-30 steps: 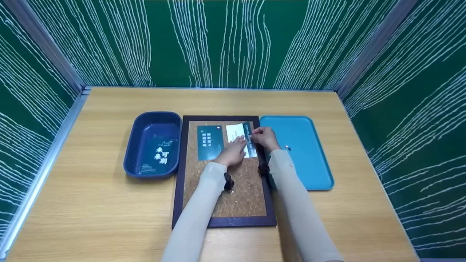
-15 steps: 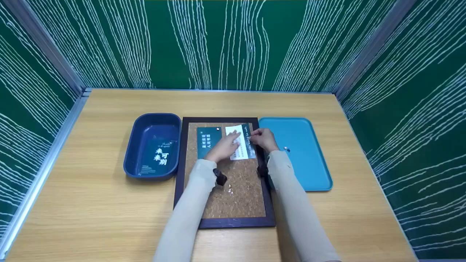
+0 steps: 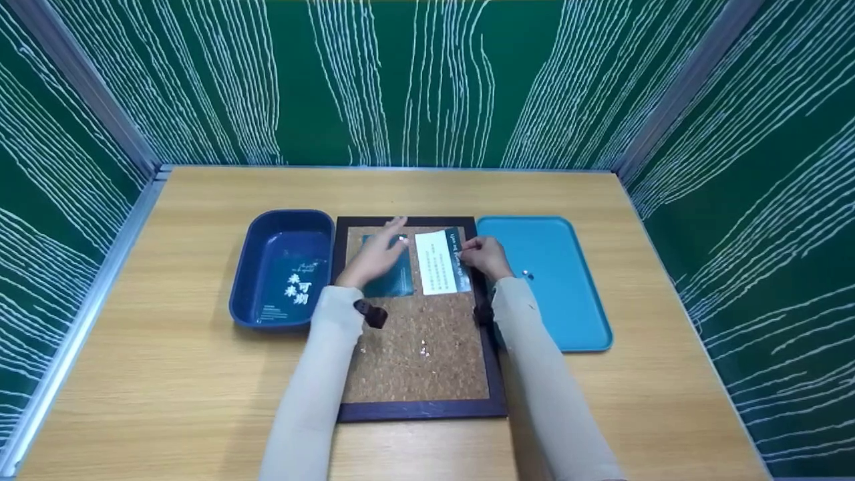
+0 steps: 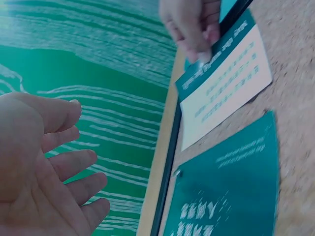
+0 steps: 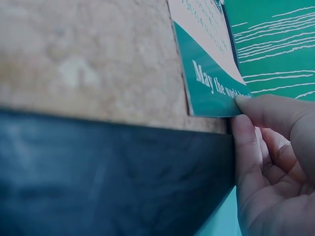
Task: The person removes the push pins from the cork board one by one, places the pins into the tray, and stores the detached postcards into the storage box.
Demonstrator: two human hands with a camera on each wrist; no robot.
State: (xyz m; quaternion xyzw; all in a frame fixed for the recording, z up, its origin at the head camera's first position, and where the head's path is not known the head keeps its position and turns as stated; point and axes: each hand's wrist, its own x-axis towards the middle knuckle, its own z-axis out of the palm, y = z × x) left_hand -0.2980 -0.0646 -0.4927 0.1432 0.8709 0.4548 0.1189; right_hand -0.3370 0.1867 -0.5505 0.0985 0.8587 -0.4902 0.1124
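White-and-green printed card — likely light, bendable; best held by edges | right hand: thumb and finger pinch green edge | left hand: fingers spread, holding nothing

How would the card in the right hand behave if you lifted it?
The card is probably light, since its edge looks thin. It might be fairly stiff, too: it looks nearly flat although the right hand pinches it at one edge.

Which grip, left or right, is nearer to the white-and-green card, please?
Right: the right grip pinches the white-and-green card at its edge, while the left grip is apart from it, overlapping the other card in the head view.
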